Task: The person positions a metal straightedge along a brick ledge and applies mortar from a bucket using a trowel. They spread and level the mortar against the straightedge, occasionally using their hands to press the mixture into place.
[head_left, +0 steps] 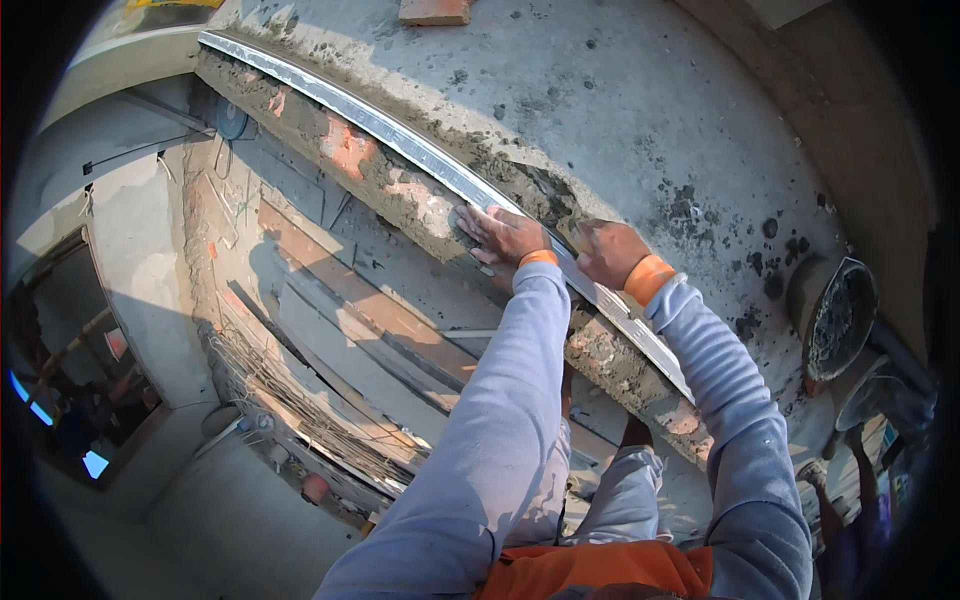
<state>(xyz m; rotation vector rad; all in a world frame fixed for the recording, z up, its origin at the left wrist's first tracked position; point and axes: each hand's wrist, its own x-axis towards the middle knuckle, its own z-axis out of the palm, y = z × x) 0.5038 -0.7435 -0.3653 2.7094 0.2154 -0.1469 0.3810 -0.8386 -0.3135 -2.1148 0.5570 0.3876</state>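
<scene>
A long metal straightedge [400,135] lies along the top edge of a mortar-smeared brick ledge [345,150]. My left hand [510,238] grips its near side, with the thumb on the metal and the fingers extended over the ledge's front face. Just to the right, my right hand [612,252] is closed in a fist beside the far side of the straightedge. A small tan edge shows by its fingers, too little to name. Wet grey mortar [540,190] lies along the far side of the metal, up against the right hand.
A brick [435,10] rests on the grey slab [620,100] at the top. Mortar lumps are scattered across it. Two mortar pans [840,320] stand at the right, near another person [855,510]. Planks [350,300] and thin sticks [310,390] lie below the ledge.
</scene>
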